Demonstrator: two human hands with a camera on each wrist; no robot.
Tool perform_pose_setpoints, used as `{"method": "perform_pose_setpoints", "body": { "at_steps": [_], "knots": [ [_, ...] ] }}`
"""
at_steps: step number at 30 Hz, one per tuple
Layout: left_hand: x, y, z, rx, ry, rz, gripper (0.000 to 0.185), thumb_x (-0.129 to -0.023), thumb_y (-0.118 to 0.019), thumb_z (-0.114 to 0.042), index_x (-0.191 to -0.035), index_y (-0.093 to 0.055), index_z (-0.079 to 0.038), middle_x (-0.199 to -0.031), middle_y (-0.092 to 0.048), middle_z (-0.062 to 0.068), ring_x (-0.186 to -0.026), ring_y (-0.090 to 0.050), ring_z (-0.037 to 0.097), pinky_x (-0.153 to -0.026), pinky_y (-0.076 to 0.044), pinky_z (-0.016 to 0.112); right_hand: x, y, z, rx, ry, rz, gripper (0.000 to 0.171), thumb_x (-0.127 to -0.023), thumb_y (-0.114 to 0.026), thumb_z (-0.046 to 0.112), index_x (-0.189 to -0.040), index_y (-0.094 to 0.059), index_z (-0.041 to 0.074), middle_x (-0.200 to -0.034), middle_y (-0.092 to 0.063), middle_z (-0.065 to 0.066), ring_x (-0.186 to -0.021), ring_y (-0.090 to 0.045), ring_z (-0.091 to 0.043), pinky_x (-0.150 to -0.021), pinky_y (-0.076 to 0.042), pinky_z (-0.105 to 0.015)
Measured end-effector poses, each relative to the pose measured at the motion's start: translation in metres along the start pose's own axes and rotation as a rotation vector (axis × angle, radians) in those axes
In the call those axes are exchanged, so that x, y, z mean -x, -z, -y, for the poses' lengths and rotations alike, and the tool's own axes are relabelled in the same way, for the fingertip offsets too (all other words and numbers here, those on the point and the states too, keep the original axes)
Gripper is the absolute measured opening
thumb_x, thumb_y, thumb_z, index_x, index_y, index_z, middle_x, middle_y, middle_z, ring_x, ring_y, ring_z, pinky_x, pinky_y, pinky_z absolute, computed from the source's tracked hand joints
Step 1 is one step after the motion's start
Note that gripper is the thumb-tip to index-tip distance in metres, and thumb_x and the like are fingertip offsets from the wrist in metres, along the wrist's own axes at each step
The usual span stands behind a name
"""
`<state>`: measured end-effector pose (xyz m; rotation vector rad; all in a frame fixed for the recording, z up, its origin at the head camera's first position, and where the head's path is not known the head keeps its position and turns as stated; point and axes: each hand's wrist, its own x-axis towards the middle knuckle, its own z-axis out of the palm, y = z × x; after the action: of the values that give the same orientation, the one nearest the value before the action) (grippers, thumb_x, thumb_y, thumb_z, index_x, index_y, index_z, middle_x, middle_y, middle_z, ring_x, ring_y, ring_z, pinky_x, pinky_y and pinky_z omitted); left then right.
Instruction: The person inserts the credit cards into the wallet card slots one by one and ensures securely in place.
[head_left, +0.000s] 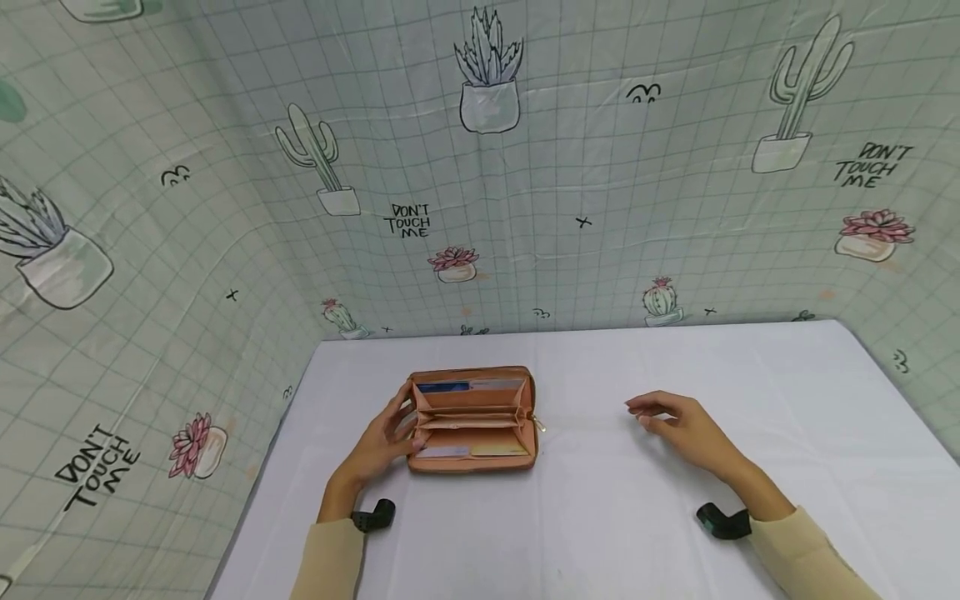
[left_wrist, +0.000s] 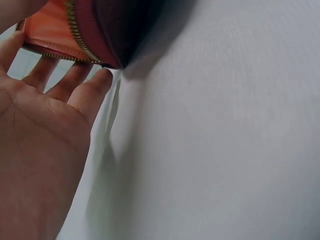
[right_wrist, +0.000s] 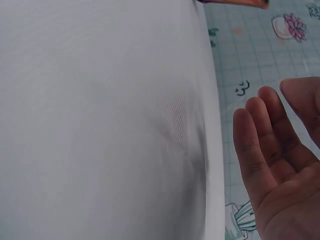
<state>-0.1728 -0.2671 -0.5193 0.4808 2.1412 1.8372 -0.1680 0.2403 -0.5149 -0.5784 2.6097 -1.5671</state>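
Leather wallet [head_left: 472, 421] lies unzipped against left hand [head_left: 386, 442].

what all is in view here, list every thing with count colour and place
wallet: 1, tan-orange, lying open on the table left of centre, cards in its slots
zip pull: 1, gold, at the wallet's right end
table: 1, white cloth cover
backdrop: 1, pale green grid with cactus prints, behind and beside the table
wrist mounts: 2, black, one at each wrist
left hand: 1, fingers on the wallet's left end
right hand: 1, relaxed, holding nothing, right of the wallet
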Motion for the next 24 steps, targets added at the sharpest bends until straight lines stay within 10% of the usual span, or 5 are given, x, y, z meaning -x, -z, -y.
{"method": "perform_pose_setpoints", "body": {
  "at_steps": [7,12,16,24],
  "knots": [
    [0.007,0.003,0.002,-0.041,-0.064,-0.068,0.082,-0.100,-0.066,0.006,-0.168,-0.020,0.000,-0.174,-0.014,0.022,-0.156,-0.032,0.027,-0.115,-0.039,0.022,0.009,0.009,-0.003,0.012,0.001,-0.004,0.025,-0.103,-0.066,0.004,-0.127,-0.071,-0.002,-0.122,-0.074,-0.018,-0.108,-0.065,0.004,-0.088,-0.052,-0.018],
    [0.009,0.006,0.005,-0.075,-0.122,-0.156,0.061,-0.102,-0.061,0.008,-0.159,-0.039,0.008,-0.160,-0.046,-0.006,-0.136,-0.050,-0.003,-0.108,-0.047,0.020,0.012,0.016,-0.005,0.021,0.016,0.018,0.025,-0.103,-0.066,0.004,-0.127,-0.071,-0.002,-0.121,-0.075,-0.018,-0.107,-0.068,0.000,-0.089,-0.052,-0.017],
    [0.009,0.006,0.003,-0.061,-0.105,-0.210,0.054,-0.102,-0.064,0.002,-0.153,-0.048,0.009,-0.145,-0.057,-0.023,-0.131,-0.056,-0.003,-0.105,-0.049,0.021,0.015,0.021,-0.006,0.028,0.029,0.031,0.025,-0.104,-0.065,0.005,-0.128,-0.071,-0.002,-0.120,-0.075,-0.018,-0.106,-0.070,-0.005,-0.088,-0.052,-0.017],
    [0.013,0.010,0.005,0.004,-0.150,-0.227,0.042,-0.102,-0.061,0.006,-0.142,-0.055,0.016,-0.137,-0.064,-0.014,-0.129,-0.060,0.002,-0.104,-0.053,0.027,0.019,0.031,-0.010,0.054,0.025,0.014,0.025,-0.104,-0.065,0.003,-0.127,-0.071,-0.002,-0.118,-0.075,-0.018,-0.105,-0.069,-0.002,-0.085,-0.052,-0.017]
  ]
}}
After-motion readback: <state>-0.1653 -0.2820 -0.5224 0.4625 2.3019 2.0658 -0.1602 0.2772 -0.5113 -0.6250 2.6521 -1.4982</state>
